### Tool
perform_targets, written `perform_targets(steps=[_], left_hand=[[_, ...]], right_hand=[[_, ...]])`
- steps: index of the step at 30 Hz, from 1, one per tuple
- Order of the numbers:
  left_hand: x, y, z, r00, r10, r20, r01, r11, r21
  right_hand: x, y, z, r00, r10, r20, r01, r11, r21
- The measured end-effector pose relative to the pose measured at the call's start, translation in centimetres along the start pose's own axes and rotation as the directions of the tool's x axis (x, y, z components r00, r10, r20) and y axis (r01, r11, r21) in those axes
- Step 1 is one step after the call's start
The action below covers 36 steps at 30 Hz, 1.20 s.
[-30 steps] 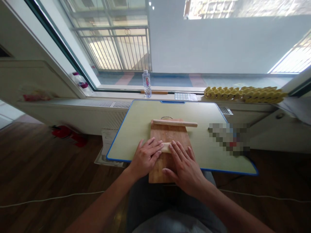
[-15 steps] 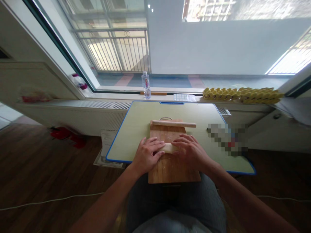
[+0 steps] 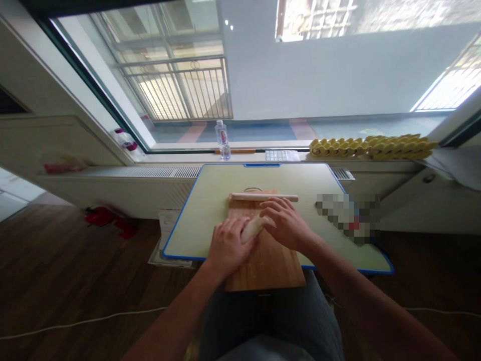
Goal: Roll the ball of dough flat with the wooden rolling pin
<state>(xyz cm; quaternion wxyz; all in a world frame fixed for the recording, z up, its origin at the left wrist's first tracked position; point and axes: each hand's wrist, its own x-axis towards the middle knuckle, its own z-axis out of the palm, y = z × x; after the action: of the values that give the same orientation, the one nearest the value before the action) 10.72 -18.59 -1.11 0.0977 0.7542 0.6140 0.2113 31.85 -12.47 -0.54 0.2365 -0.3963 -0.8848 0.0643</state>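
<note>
A pale roll of dough point(image 3: 252, 229) lies slantwise between my hands above the wooden cutting board point(image 3: 268, 273). My left hand point(image 3: 230, 244) is closed round its lower left end, with the thumb side hidden beneath the dough. At the upper right end, my right hand point(image 3: 283, 223) grips it between thumb and curled fingers. Across the far end of the board rests a wooden rolling pin point(image 3: 263, 197), touched by neither hand. The board's near edge overhangs the table, over my lap.
The cutting board lies on a pale table point(image 3: 195, 220) with a blue rim. On the sill stand a clear plastic bottle point(image 3: 223, 143) and yellow egg trays point(image 3: 372, 146). A blurred-out object point(image 3: 347, 218) lies at the table's right. A white cable point(image 3: 112, 316) crosses the floor.
Both hands lay flatter on the level dough roll before. Now they grasp its ends, and the roll is tilted, its right end farther from me. The view has shifted slightly.
</note>
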Motion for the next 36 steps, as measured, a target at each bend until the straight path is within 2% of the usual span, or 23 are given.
perform_targets(steps=[2, 4, 7, 9, 11, 16, 19, 22, 24, 26, 28, 30, 31, 34, 36], left_hand=[[-0.4, 1.3, 0.7, 0.995, -0.095, -0.037, 0.096, 0.995, 0.032], [-1.1, 2.5, 1.3, 0.991, -0.13, -0.04, 0.131, 0.991, 0.033], [-2.1, 3.0, 1.6, 0.995, -0.092, -0.036, 0.092, 0.996, 0.009], [-2.5, 2.4, 1.5, 0.997, -0.058, -0.045, 0.058, 0.998, 0.009], [-2.2, 1.5, 1.3, 1.0, -0.016, -0.013, 0.016, 1.0, 0.013], [-0.4, 0.1, 1.4, 0.985, 0.055, 0.161, -0.051, 0.998, -0.026], [-0.1, -0.1, 1.6, 0.984, 0.08, 0.158, -0.078, 0.997, -0.017], [-1.0, -0.8, 1.6, 0.985, 0.121, 0.124, -0.118, 0.992, -0.031], [-1.8, -1.3, 1.2, 0.988, 0.152, 0.032, -0.149, 0.985, -0.086], [-2.0, -1.8, 0.4, 0.972, 0.151, -0.178, -0.181, 0.97, -0.162], [-1.4, -1.8, -0.7, 0.908, 0.114, -0.404, -0.208, 0.958, -0.198], [0.1, -1.5, -1.6, 0.864, 0.094, -0.495, -0.201, 0.965, -0.167], [1.1, -1.3, -1.9, 0.877, 0.094, -0.471, -0.177, 0.975, -0.136], [3.9, -0.9, -1.3, 0.964, 0.057, -0.26, -0.055, 0.998, 0.016], [5.1, -1.0, -0.3, 0.987, 0.005, -0.16, 0.016, 0.992, 0.125]], right_hand=[[1.3, 1.0, -0.3, 0.993, 0.082, -0.09, -0.086, 0.996, -0.033], [2.5, 2.3, -0.5, 0.979, 0.183, -0.095, -0.189, 0.98, -0.063], [3.7, 4.6, -0.4, 0.959, 0.272, 0.081, -0.263, 0.959, -0.104], [4.3, 5.6, -0.2, 0.946, 0.264, 0.186, -0.245, 0.962, -0.119], [4.7, 6.0, 0.2, 0.945, 0.246, 0.217, -0.22, 0.966, -0.134], [4.8, 5.7, 0.6, 0.941, 0.297, 0.161, -0.272, 0.949, -0.157], [3.6, 5.3, 0.1, 0.944, 0.325, 0.057, -0.32, 0.944, -0.083], [1.4, 4.3, -0.8, 0.959, 0.283, -0.005, -0.283, 0.959, 0.019], [-0.1, 3.4, -1.4, 0.965, 0.263, 0.017, -0.263, 0.962, 0.069], [-1.1, 2.3, -1.7, 0.964, 0.258, 0.061, -0.263, 0.961, 0.081], [-1.6, 1.3, -1.8, 0.964, 0.243, 0.105, -0.249, 0.967, 0.053], [-1.6, 0.5, -1.6, 0.966, 0.226, 0.127, -0.228, 0.974, -0.006], [-1.5, 0.2, -1.4, 0.967, 0.221, 0.13, -0.217, 0.975, -0.038], [-1.4, -0.3, -0.7, 0.968, 0.22, 0.118, -0.207, 0.971, -0.119], [-1.4, -0.4, -0.1, 0.968, 0.237, 0.083, -0.221, 0.961, -0.164]])
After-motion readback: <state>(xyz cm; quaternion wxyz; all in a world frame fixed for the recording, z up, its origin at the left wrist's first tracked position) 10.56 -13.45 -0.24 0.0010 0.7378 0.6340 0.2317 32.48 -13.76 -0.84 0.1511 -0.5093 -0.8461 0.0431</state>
